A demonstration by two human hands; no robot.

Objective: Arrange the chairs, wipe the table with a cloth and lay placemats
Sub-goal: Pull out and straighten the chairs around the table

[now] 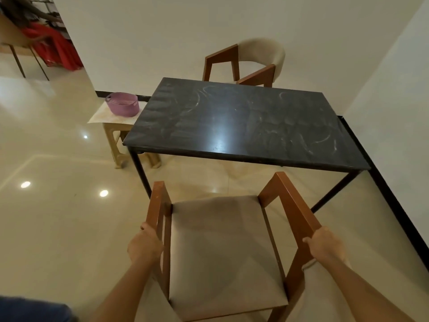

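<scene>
Near chair [222,247] sits just short of the desk [243,122], facing it. Left hand [145,246] and right hand [325,245] have fingers wrapped on its wooden armrests. Rigid frame, probably moderately heavy; armrests look like the soundest hold. Cushion soft, avoid.

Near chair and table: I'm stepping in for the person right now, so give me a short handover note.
Left hand grips the near chair by its left armrest; right hand grips the right armrest.
The chair stands short of the table, not yet pushed in.
Far chair is at the opposite side.
Tabletop is smeared, no placemats on it.
Purple basket sits on a stool at the table's left.
Left: seat the chair, wipe, lay mats.
</scene>
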